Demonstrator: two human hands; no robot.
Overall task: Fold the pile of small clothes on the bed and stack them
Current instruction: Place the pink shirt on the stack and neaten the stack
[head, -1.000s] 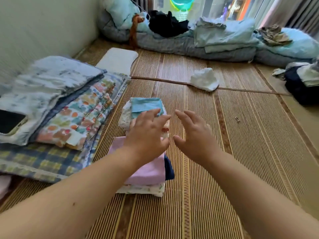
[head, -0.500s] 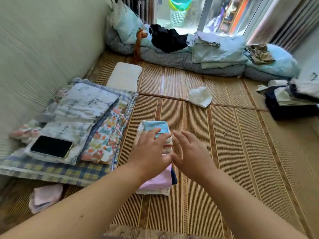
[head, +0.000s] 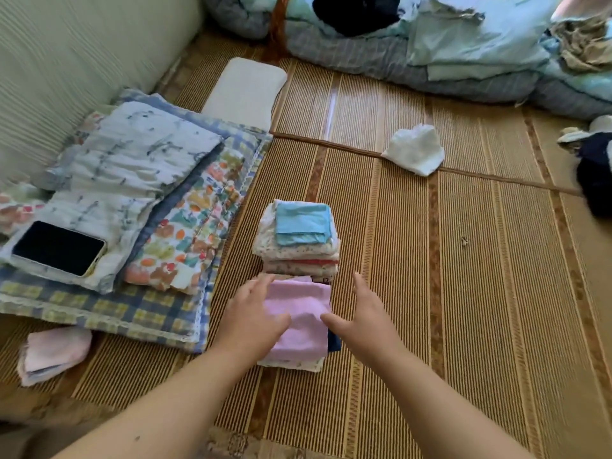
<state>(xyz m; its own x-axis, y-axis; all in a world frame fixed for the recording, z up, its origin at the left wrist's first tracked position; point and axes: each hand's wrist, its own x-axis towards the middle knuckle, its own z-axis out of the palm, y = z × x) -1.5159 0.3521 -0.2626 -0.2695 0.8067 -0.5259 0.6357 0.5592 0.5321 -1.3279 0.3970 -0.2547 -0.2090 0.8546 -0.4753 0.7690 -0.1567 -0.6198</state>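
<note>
Pink tops the nearer stack of folded clothes on the straw mat. A second stack, topped in blue, sits close behind it. The left hand lies over the nearer stack's left edge, fingers loose and spread, gripping nothing. The right hand is at its right edge, fingers straight, thumb pointing in. Whether it touches, I can't tell. A white cloth lies loose farther off, and a phone sits on quilts to the left.
</note>
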